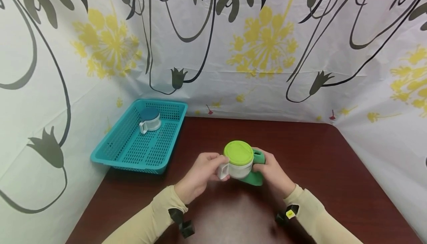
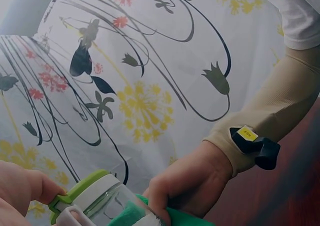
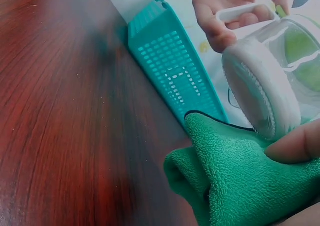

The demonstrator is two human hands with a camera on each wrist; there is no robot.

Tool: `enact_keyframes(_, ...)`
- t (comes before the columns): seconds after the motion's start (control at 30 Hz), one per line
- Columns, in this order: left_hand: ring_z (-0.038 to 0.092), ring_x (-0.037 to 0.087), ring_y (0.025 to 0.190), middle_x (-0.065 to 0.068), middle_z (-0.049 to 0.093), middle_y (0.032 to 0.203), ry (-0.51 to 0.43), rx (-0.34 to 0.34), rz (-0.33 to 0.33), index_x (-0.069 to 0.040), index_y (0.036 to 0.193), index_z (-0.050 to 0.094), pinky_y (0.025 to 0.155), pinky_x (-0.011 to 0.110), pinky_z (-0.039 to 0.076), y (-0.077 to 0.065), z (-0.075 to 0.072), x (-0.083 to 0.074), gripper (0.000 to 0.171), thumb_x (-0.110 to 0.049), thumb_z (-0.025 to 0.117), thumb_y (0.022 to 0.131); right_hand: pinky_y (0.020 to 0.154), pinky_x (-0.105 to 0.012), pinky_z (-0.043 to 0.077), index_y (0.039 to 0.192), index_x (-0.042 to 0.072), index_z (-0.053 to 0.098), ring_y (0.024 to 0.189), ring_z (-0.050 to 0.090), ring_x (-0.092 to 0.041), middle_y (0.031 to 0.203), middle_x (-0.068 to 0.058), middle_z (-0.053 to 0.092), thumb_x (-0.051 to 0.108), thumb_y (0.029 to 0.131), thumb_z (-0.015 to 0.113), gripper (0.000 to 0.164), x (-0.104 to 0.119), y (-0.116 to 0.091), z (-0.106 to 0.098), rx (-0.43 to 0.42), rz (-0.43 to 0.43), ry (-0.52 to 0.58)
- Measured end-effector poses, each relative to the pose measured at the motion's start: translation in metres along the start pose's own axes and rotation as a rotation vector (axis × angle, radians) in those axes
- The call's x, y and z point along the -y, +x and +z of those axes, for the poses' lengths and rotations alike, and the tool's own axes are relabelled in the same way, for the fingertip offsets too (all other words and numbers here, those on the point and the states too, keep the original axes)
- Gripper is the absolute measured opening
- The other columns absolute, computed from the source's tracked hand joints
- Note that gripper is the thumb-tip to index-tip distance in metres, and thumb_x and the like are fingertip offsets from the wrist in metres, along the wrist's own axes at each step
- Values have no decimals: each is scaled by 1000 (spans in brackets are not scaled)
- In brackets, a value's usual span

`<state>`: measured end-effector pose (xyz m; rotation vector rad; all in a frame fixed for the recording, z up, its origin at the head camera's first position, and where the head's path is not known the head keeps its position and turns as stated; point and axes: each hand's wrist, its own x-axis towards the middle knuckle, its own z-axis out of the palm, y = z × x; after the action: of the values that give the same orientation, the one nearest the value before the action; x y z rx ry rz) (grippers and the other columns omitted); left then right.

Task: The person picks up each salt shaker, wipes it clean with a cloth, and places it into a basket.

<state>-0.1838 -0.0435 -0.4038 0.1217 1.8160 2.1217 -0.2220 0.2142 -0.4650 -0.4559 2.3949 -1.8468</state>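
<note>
A clear jar [image 1: 241, 170] with a lime-green lid [image 1: 238, 152] and a white side handle [image 1: 223, 171] is held up between both hands over the table. My left hand [image 1: 205, 173] grips the handle, its thumb near the lid's edge. A green cloth [image 3: 240, 171] is bunched in my right hand [image 1: 271, 171], which holds it against the jar's side, close to the white base [image 3: 265, 86]. In the left wrist view the cloth [image 2: 131, 213] overlaps the jar's clear wall, and the right hand's fingers are partly hidden behind it.
A turquoise perforated basket [image 1: 166, 162] stands at the table's back left. Inside it sits a similar jar [image 1: 151, 123] with a blue lid and white handle. The dark red-brown table [image 1: 317, 162] backs onto a patterned curtain [image 1: 207, 58].
</note>
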Motion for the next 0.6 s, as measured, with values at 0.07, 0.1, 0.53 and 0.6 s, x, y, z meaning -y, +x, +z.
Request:
enact_keyframes(0.07, 70, 30, 73, 19, 69, 92, -3, -6, -4, 3, 97, 71, 77, 43, 60, 0, 0, 0, 28, -24, 70, 92, 74, -40, 51, 133, 21, 61, 90, 55, -31, 112, -13, 65, -12, 77, 59, 65, 0, -1, 0, -3, 6, 6)
enact_keyframes(0.1, 70, 30, 73, 19, 69, 93, -6, -11, -8, 2, 98, 71, 77, 42, 60, 1, 1, 0, 28, -25, 70, 91, 75, -40, 51, 133, 21, 61, 91, 55, -31, 112, -13, 65, -12, 77, 59, 65, 0, -1, 0, -6, 10, 11)
enact_keyframes(0.53, 69, 28, 72, 18, 70, 89, -7, -21, -9, 3, 95, 71, 76, 42, 60, 1, 5, 1, 29, -26, 74, 90, 78, -38, 53, 136, 20, 60, 95, 57, -30, 116, -11, 66, -14, 77, 59, 68, 4, 0, -2, -28, -6, -1)
enact_keyframes(0.6, 69, 28, 71, 17, 70, 87, -2, -20, -7, 2, 92, 70, 75, 42, 60, 1, 6, 2, 28, -25, 75, 89, 79, -38, 53, 136, 21, 60, 96, 57, -30, 118, -10, 66, -14, 77, 58, 69, 7, 0, -5, -19, -16, -7)
